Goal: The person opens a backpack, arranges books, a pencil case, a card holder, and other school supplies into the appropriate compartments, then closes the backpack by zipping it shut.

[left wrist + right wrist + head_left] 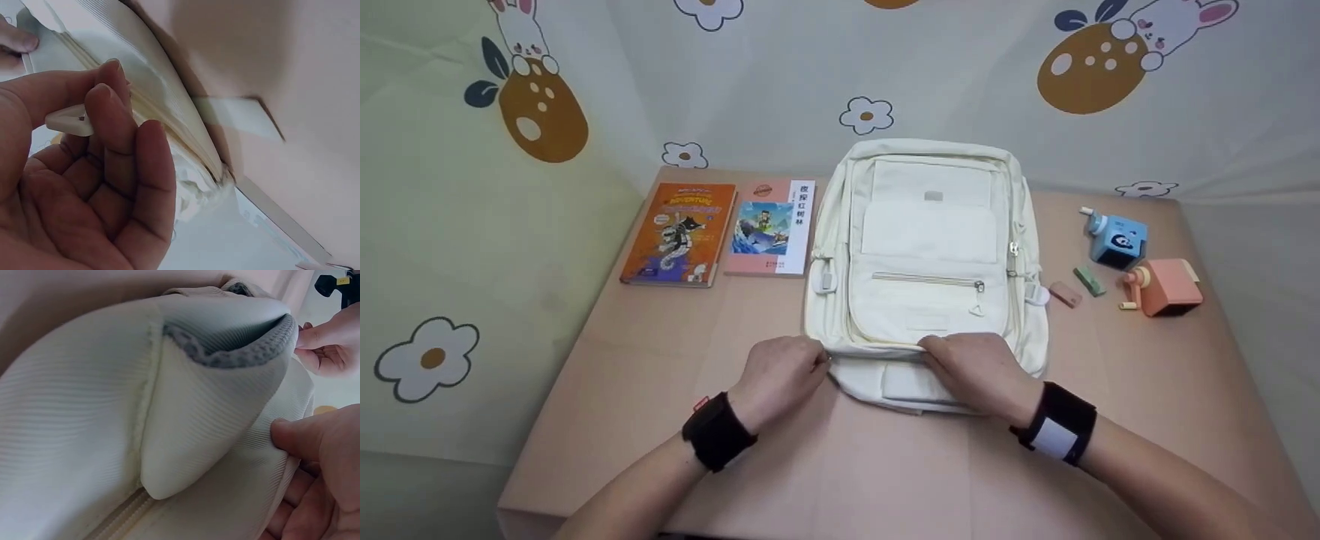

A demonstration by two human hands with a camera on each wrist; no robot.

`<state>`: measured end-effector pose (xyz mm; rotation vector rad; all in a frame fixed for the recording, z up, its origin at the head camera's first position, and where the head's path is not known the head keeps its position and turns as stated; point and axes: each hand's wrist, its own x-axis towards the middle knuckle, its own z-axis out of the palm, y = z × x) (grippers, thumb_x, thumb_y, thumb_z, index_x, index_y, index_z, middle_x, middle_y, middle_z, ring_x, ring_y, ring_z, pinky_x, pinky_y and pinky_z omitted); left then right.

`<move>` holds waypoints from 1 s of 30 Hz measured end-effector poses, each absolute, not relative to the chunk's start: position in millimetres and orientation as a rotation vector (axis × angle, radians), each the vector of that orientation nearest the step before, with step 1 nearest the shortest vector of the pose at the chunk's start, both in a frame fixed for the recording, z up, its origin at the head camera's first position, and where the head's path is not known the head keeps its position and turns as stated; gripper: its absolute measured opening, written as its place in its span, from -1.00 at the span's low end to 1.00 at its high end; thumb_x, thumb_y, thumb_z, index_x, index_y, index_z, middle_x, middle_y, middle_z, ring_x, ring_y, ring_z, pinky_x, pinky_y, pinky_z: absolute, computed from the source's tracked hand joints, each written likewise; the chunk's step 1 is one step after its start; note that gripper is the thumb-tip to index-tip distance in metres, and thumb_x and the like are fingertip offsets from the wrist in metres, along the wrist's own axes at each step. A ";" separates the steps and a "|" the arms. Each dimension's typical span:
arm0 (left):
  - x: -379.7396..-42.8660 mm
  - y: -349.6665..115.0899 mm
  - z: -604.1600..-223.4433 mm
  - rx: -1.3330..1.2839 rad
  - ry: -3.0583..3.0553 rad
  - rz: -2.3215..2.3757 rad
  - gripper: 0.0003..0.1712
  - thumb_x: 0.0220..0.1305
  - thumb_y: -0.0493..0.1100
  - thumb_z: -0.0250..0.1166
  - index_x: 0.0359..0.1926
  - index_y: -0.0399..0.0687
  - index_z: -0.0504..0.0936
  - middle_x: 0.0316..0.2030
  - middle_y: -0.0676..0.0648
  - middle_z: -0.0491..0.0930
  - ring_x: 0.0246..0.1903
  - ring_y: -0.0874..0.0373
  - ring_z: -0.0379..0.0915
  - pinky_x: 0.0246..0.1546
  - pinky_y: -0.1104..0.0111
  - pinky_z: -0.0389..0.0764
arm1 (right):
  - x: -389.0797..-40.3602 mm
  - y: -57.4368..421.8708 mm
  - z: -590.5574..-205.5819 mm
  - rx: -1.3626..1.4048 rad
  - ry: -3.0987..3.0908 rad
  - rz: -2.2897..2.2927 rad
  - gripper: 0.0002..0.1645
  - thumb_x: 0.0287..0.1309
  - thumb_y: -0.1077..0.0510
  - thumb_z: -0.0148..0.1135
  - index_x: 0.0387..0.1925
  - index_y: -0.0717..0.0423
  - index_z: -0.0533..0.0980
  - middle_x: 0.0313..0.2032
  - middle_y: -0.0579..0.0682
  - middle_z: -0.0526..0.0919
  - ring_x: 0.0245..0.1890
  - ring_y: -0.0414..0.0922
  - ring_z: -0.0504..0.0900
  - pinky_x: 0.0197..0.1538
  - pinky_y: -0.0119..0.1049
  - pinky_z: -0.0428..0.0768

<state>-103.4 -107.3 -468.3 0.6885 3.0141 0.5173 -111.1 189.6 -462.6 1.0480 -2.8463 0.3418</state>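
A cream-white backpack point(928, 232) lies on its back on the table, front pockets facing up. At its near left corner, my left hand point(781, 375) pinches a small white triangular zipper pull point(68, 121), seen between thumb and fingers in the left wrist view. The zipper point(163, 115) runs along the bag's edge beside those fingers. My right hand point(981, 369) grips the backpack's near edge right of centre, thumb on top of the fabric and fingers curled beneath. Close to that thumb, a side pocket with a grey-edged opening point(242, 359) gapes in the right wrist view.
Left of the bag lie an orange book point(679, 234) and a pink-and-white book point(770, 229). To its right stand a blue pencil sharpener point(1117, 240) and a pink one point(1168, 288), both with cranks, beside a green block point(1089, 281) and a pinkish block point(1065, 294).
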 end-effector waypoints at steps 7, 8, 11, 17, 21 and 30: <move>-102.7 -92.7 -469.0 0.777 3.028 0.485 -0.66 0.28 -0.22 0.32 -0.64 0.14 0.53 -0.72 0.20 0.20 -0.68 0.27 0.17 -0.66 0.35 0.24 | -114.4 188.9 -461.2 1.038 -2.845 0.362 -0.80 0.43 0.06 0.22 -0.38 -0.06 0.51 -0.66 -0.25 0.41 -0.64 -0.17 0.49 -0.57 -0.17 0.42; -102.4 -91.6 -469.4 0.792 3.034 0.489 -0.66 0.27 -0.22 0.33 -0.63 0.13 0.54 -0.72 0.20 0.22 -0.68 0.28 0.18 -0.67 0.35 0.24 | -114.3 188.9 -461.4 1.035 -2.841 0.358 -0.80 0.43 0.06 0.22 -0.39 -0.06 0.51 -0.66 -0.24 0.42 -0.64 -0.17 0.50 -0.58 -0.17 0.43; -100.7 -89.5 -470.9 0.819 3.037 0.505 -0.69 0.25 -0.24 0.34 -0.62 0.12 0.56 -0.72 0.21 0.28 -0.67 0.28 0.20 -0.66 0.35 0.26 | -113.0 189.0 -462.9 1.035 -2.823 0.346 -0.79 0.43 0.07 0.22 -0.40 -0.06 0.50 -0.66 -0.24 0.43 -0.64 -0.17 0.52 -0.58 -0.16 0.44; -97.5 -84.6 -474.3 0.858 3.054 0.514 -0.69 0.23 -0.25 0.36 -0.62 0.11 0.55 -0.72 0.21 0.30 -0.68 0.28 0.21 -0.68 0.36 0.24 | -110.1 188.9 -465.2 1.034 -2.813 0.324 -0.80 0.42 0.08 0.22 -0.39 -0.05 0.51 -0.64 -0.21 0.48 -0.61 -0.15 0.56 -0.57 -0.15 0.48; -96.4 -80.0 -476.6 0.897 3.073 0.525 -0.65 0.23 -0.25 0.34 -0.65 0.11 0.48 -0.73 0.21 0.29 -0.70 0.28 0.21 -0.71 0.35 0.22 | -109.0 188.2 -465.6 1.038 -2.821 0.330 -0.79 0.43 0.08 0.20 -0.39 -0.06 0.50 -0.64 -0.21 0.47 -0.62 -0.14 0.55 -0.56 -0.16 0.47; -98.2 -78.9 -475.0 0.873 3.054 0.513 -0.71 0.28 -0.23 0.33 -0.58 0.11 0.58 -0.72 0.22 0.30 -0.69 0.29 0.21 -0.69 0.38 0.20 | -105.8 190.9 -466.3 1.058 -2.790 0.372 -0.92 0.39 0.07 0.26 -0.24 -0.02 0.60 -0.47 -0.14 0.67 -0.46 -0.12 0.68 -0.45 -0.13 0.58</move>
